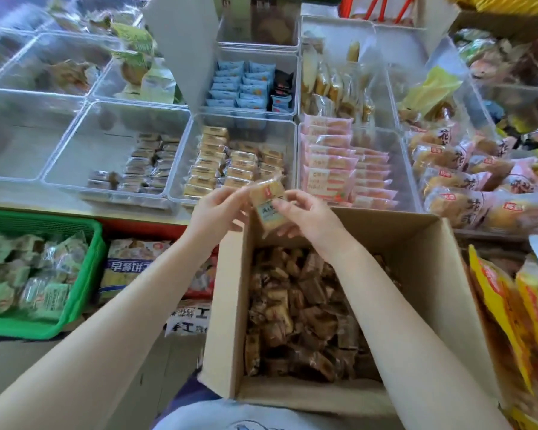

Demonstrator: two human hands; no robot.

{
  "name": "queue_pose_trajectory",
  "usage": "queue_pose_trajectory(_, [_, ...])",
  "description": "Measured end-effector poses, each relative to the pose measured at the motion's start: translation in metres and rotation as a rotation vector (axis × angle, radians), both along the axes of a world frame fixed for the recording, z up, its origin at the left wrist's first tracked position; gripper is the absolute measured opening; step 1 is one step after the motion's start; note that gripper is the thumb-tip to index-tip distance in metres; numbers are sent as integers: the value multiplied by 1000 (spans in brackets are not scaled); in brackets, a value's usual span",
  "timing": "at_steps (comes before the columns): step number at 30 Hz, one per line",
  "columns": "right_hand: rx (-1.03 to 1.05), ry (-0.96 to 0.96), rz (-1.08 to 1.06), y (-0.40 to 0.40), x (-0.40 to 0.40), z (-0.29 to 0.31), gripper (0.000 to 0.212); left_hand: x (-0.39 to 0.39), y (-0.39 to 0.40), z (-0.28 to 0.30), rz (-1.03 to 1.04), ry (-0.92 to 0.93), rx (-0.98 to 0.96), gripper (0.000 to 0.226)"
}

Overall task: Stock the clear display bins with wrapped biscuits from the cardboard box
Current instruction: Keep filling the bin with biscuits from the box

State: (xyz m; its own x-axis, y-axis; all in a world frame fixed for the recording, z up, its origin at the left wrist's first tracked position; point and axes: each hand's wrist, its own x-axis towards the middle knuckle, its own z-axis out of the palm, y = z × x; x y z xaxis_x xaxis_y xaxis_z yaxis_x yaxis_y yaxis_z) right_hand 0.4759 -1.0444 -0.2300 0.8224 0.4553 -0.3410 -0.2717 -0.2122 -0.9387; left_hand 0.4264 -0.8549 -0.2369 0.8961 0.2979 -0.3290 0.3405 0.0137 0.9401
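Observation:
An open cardboard box (423,274) sits in front of me, filled with several brown wrapped biscuits (305,311). Above its far rim both hands hold a small stack of tan wrapped biscuits (267,201). My left hand (218,212) pinches the stack from the left and my right hand (308,217) grips it from the right. Just beyond them stands a clear bin (196,131) with rows of the same tan wrapped biscuits (227,162). The clear bin (84,141) to its left holds a few darker packets in its right half.
A pink-packet bin (401,156) stands to the right, and a blue-packet bin (289,60) behind. A bare clear bin (19,131) is at far left. A green basket (84,274) of wrapped snacks sits low on the left. Yellow bags (510,311) crowd the box's right side.

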Motion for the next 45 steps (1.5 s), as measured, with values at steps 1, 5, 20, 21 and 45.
queue_pose_trajectory(1, [-58, -50, -42, 12, 13, 2, 23, 14, 18, -8, 33, -3, 73, 15])
queue_pose_trajectory(5, [-326, -240, -124, 62, 72, -9, 32, 56, 90, -59, -93, 10, 650, 7])
queue_pose_trajectory(20, [-846, -387, 84, 173, 227, -112, 38, 105, 155, -130, -557, 70, 940, 54])
queue_pose_trajectory(21, [-839, -357, 128, 175, 228, -116, 36, 104, 155, -129, -561, 72, 932, 54])
queue_pose_trajectory(45, [-904, -387, 183, 189, 185, -95, 47, 96, 157, -121, -562, 59, 834, 45])
